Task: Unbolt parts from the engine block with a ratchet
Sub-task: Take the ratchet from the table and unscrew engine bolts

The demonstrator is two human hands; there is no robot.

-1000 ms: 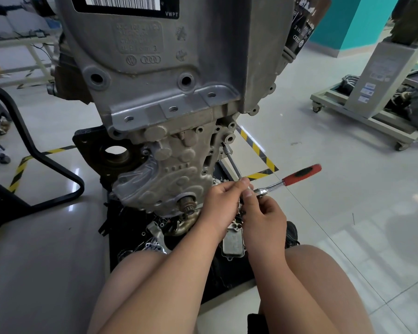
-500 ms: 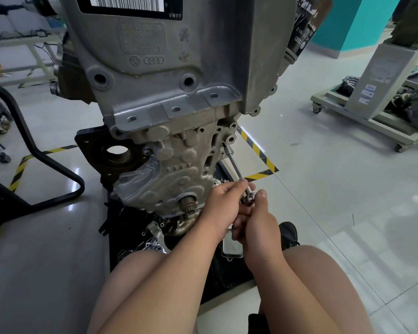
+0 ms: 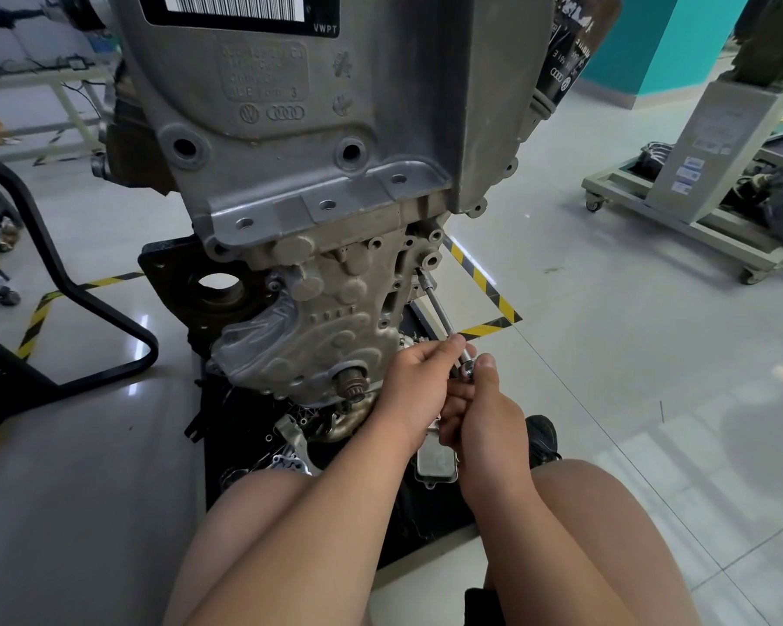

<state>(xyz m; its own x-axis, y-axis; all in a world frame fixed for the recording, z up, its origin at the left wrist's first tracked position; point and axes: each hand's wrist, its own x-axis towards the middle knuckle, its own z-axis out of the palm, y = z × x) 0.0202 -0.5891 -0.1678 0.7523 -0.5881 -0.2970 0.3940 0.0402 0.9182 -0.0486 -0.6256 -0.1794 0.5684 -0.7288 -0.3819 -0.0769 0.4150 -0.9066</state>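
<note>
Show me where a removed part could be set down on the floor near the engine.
Free: the pale tiles right of the right hand, between the striped tape and the wheeled stand; also the grey floor left of the black mat, by the chair frame. Crowded: the black mat under the engine block, littered with loose parts.

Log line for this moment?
left hand holds extension bar | right hand grips ratchet | bar tip at engine block

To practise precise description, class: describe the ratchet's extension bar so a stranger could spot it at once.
Start at the big grey engine block in the upper middle. From its lower right edge a thin steel extension bar slants down to the left hand. Nothing else there is slim, straight and shiny.
</note>
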